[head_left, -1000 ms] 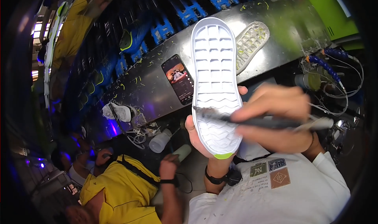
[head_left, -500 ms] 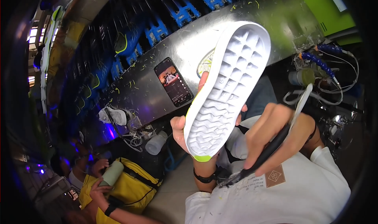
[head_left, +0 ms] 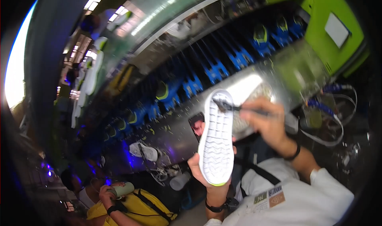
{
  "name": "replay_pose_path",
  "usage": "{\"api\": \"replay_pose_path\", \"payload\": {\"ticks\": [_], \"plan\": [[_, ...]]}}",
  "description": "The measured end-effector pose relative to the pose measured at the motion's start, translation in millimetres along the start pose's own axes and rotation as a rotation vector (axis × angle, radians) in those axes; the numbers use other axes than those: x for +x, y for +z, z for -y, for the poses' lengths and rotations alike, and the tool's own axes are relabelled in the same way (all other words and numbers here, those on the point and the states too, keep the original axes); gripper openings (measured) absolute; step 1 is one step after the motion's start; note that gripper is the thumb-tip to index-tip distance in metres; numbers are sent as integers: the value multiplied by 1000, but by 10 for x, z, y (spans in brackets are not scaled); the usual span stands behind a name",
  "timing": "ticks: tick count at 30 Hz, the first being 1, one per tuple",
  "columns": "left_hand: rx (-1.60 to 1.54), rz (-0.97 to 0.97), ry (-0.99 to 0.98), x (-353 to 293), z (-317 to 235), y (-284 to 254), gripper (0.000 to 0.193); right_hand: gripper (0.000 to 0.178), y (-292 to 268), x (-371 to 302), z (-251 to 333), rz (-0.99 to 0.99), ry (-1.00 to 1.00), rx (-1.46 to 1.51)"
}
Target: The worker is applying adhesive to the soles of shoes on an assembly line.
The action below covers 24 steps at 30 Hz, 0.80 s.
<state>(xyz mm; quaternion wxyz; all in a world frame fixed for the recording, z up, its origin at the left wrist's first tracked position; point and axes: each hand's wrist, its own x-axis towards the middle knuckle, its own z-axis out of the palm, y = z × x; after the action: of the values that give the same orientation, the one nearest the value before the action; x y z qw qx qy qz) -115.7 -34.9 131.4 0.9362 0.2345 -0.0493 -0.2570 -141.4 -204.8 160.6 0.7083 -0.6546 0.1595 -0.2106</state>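
My left hand [head_left: 195,167] grips a white shoe sole [head_left: 217,150] from below near its lime-tipped heel, with the tread facing up. The sole has square hollows at the toe end and wavy ridges toward the heel. My right hand [head_left: 267,122], blurred, is closed round the handle of a brush [head_left: 223,105]. Dark bristles lie at the toe end of the tread. Behind the sole, a phone [head_left: 197,127] rests on the metal bench [head_left: 175,140], partly covered.
Blue racks [head_left: 215,73] with shoe parts line the bench's far side. A white shoe [head_left: 144,151] lies to the left, above a translucent cup [head_left: 180,181]. Another person's hand [head_left: 106,193] holds a pale green cylinder [head_left: 124,189]. At right are a green panel [head_left: 318,39] and blue hoses [head_left: 320,106].
My right hand has brought the brush up from beside my shirt to the toe end of the sole. The view has shifted, showing more of the racks beyond the bench.
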Motion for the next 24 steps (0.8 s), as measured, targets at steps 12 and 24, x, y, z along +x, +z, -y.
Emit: {"api": "replay_pose_path", "payload": {"ticks": [12, 24], "plan": [[51, 54, 111, 2448, -1846, 949, 66, 19, -510, -86, -604, 305, 289, 785], [1703, -324, 1305, 1885, -1144, 397, 59, 19, -575, -165, -902, 153, 663, 619]]}}
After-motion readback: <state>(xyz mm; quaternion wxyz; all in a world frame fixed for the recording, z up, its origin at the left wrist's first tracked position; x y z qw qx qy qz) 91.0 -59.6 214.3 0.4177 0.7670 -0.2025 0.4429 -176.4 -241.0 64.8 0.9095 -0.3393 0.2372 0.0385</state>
